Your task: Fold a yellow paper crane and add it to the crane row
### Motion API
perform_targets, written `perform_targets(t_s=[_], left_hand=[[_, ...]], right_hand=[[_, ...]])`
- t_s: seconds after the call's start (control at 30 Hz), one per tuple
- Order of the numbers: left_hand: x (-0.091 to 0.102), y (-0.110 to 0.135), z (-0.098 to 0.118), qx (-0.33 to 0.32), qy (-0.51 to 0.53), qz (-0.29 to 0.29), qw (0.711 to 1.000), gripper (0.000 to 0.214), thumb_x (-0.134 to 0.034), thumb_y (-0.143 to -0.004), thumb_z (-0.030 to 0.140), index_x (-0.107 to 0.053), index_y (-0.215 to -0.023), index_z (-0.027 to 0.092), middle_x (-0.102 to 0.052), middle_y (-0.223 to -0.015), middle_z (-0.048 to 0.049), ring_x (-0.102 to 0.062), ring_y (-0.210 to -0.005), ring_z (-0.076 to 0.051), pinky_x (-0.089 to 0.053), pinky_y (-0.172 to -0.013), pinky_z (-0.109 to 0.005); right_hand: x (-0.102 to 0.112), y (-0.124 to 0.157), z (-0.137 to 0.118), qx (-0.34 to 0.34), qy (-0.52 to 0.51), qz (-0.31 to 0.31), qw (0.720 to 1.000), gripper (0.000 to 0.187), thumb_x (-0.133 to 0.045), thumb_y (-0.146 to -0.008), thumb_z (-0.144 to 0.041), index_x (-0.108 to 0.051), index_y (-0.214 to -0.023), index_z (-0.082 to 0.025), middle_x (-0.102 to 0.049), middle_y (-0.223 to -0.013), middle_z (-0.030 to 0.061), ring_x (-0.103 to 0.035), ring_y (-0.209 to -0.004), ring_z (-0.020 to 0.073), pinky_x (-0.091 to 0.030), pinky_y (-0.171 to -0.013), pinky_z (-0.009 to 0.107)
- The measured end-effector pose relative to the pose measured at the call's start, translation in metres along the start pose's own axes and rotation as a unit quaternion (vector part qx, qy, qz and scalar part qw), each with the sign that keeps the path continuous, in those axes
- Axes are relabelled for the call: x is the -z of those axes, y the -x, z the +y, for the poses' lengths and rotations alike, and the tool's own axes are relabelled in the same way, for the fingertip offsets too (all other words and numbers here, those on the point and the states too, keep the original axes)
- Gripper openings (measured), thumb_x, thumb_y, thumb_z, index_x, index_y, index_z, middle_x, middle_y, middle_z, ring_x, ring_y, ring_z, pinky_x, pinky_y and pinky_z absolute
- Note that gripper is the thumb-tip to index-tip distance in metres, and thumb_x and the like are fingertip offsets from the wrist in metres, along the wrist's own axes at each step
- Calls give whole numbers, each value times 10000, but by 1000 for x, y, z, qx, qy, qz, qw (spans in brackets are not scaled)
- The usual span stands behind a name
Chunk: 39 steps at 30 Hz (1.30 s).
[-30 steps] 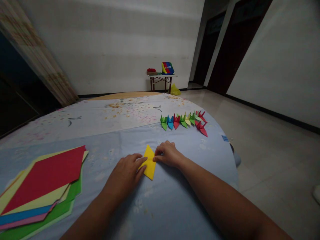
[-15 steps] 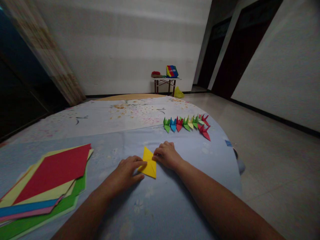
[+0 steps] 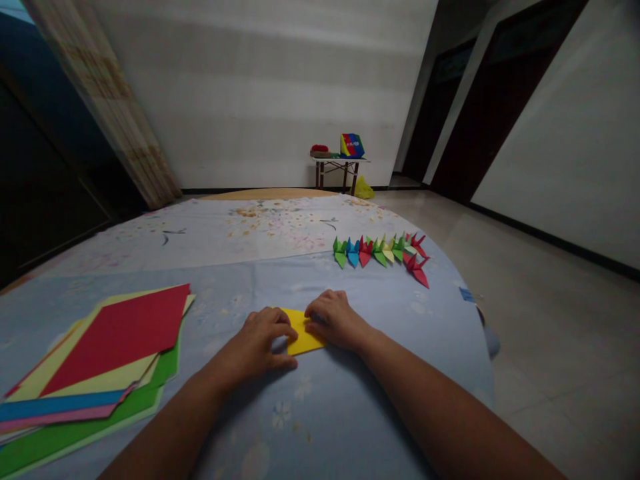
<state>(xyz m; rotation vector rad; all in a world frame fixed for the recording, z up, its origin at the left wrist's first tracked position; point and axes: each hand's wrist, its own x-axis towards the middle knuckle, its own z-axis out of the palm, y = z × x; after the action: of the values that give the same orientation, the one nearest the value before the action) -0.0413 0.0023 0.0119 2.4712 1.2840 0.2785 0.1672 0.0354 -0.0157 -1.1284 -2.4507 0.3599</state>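
Observation:
A folded yellow paper [image 3: 303, 338] lies flat on the light blue cloth [image 3: 350, 400] of a round table. My left hand [image 3: 263, 340] presses on its left side with curled fingers. Fingertips of my right hand [image 3: 334, 319] pinch down its right edge. A row of small folded paper cranes [image 3: 380, 251] in green, blue, red and yellow stands beyond my right hand. To my left lies a stack of coloured paper sheets [image 3: 100, 360] with a red sheet on top.
A white patterned cloth [image 3: 240, 227] covers the far half of the table. The table's right edge [image 3: 480, 313] drops to a tiled floor. A small table [image 3: 340, 170] with coloured items stands by the far wall. A curtain [image 3: 110, 100] hangs at left.
The yellow paper went from a tall upright diamond to a lower, flatter shape under my fingers. The view shifted slightly, so everything sits further right in the picture.

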Motion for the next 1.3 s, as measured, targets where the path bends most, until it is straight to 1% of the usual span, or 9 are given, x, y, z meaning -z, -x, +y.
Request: perform_targets(t_s=[0.13, 0.3, 0.4, 0.53, 0.67, 0.8, 0.93, 1.1, 1.3], left_hand=[[3, 2, -3, -11, 16, -16, 1000, 254, -693, -682, 369, -671, -927, 303, -583, -1108, -16, -480, -1062, -226, -311, -944, -378], [5, 3, -7, -17, 44, -14, 999, 211, -619, -754, 389, -678, -931, 291, -614, -1108, -17, -518, -1048, -216, -328, -942, -364], [4, 1, -8, -30, 58, -4, 998, 203, -549, -812, 386, -679, -919, 273, -648, -1044, -17, -549, -994, -193, -357, -910, -330], [-3, -6, -6, -33, 56, 22, 998, 230, -476, -862, 342, -677, -862, 231, -678, -865, -22, -575, -859, -173, -398, -818, -301], [-9, -8, -4, -25, 61, 57, 996, 235, -485, -854, 346, -669, -797, 211, -647, -827, -29, -561, -825, -170, -406, -792, -305], [-7, -7, -6, -25, 121, 42, 991, 171, -564, -802, 353, -669, -818, 220, -624, -872, -25, -555, -866, -166, -415, -814, -293], [-8, -8, -9, -12, 148, 44, 988, 140, -548, -800, 296, -662, -792, 217, -606, -872, -21, -542, -877, -166, -414, -824, -294], [-16, -10, -7, 25, 105, 70, 992, 186, -496, -827, 314, -635, -775, 202, -585, -873, -23, -528, -859, -174, -408, -796, -314], [-25, -14, -4, 60, 37, 92, 993, 177, -507, -812, 307, -594, -708, 193, -584, -816, -24, -521, -826, -188, -399, -763, -336]], right_hand=[[1, 0, -3, 26, 24, 7, 999, 95, -637, -777, -305, -651, -817, -220, -638, -896, 25, -440, -934, 187, -232, -795, 346], [6, 4, -9, 50, 18, -23, 998, 82, -612, -781, -261, -668, -807, -208, -630, -866, 34, -440, -894, 182, -245, -756, 334], [11, 7, -12, 78, -13, -48, 996, 102, -586, -789, -251, -667, -833, -208, -628, -864, 32, -449, -887, 175, -255, -770, 332], [13, 10, -12, 97, -52, -62, 992, 173, -598, -782, -354, -661, -849, -206, -617, -878, 32, -458, -894, 174, -273, -800, 331], [7, 8, -10, 71, -61, -54, 994, 180, -611, -773, -368, -655, -816, -198, -606, -884, 33, -469, -878, 166, -288, -786, 318], [2, 6, -9, 38, -61, -60, 996, 154, -592, -792, -332, -654, -799, -191, -598, -852, 36, -470, -865, 165, -290, -776, 313], [3, 6, -11, 13, -70, -68, 995, 143, -596, -783, -323, -650, -779, -190, -593, -832, 32, -475, -863, 167, -297, -773, 307], [4, 6, -11, -3, -63, -54, 997, 185, -640, -743, -320, -625, -868, -184, -599, -834, 30, -498, -835, 162, -318, -757, 284], [7, 4, -9, 4, -68, -54, 996, 181, -662, -732, -324, -639, -844, -184, -622, -800, 19, -529, -784, 144, -341, -731, 261]])
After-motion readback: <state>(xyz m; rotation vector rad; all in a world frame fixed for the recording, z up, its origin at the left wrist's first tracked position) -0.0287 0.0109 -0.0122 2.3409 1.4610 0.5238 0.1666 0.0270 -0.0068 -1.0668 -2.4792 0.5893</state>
